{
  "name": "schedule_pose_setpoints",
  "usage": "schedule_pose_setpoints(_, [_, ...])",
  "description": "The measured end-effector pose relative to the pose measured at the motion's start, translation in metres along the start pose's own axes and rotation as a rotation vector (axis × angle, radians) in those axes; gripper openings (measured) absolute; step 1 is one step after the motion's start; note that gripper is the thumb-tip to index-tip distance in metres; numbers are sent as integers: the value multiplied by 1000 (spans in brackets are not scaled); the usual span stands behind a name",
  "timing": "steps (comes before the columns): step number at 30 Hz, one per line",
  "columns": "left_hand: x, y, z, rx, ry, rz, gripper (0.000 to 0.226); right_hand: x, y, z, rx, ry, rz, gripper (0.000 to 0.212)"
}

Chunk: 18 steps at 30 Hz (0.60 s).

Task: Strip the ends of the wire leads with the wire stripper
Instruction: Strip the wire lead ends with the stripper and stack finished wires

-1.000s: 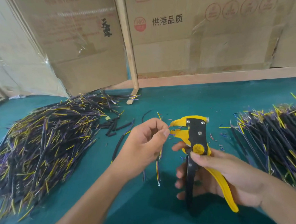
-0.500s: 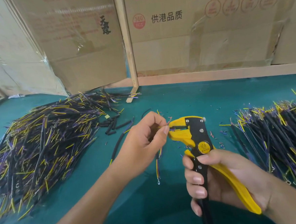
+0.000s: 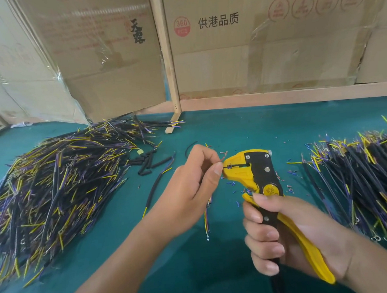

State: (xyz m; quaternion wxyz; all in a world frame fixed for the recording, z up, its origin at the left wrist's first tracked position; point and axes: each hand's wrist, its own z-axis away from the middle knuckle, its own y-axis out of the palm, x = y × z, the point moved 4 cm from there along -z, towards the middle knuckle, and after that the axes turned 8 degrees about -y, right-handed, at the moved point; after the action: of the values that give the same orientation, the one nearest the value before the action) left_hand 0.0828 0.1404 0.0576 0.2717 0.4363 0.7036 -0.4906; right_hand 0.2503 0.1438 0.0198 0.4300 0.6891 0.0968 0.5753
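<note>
The left hand (image 3: pixel 188 190) sat in the middle of the frame. Its arm came up from the bottom left. Its fingers were curled in, and the thumb and first finger pinched thin wires (image 3: pixel 207 211) at the tips. The right hand (image 3: pixel 292 235) was at the lower right, with its arm coming in from the bottom right corner. Its fingers were wrapped round the handles of the stripper (image 3: pixel 262 178), and its thumb lay over the top.

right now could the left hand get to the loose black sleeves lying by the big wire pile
Probably not yet: the left hand pinches a wire lead at the wire stripper. The black sleeves lie uncovered just beyond it.
</note>
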Motion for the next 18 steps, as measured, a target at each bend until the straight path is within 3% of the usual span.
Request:
schedule_pose_setpoints(4, [2, 0, -1, 30, 3, -12, 32, 1, 2, 1, -41, -22, 41, 33])
schedule_pose_setpoints(12, [4, -6, -2, 40, 24, -161, 22, 5, -3, 2, -266, -93, 232, 44])
schedule_pose_setpoints(18, [5, -9, -3, 65, 45, -196, 9, 2, -7, -1, -153, -110, 120, 34])
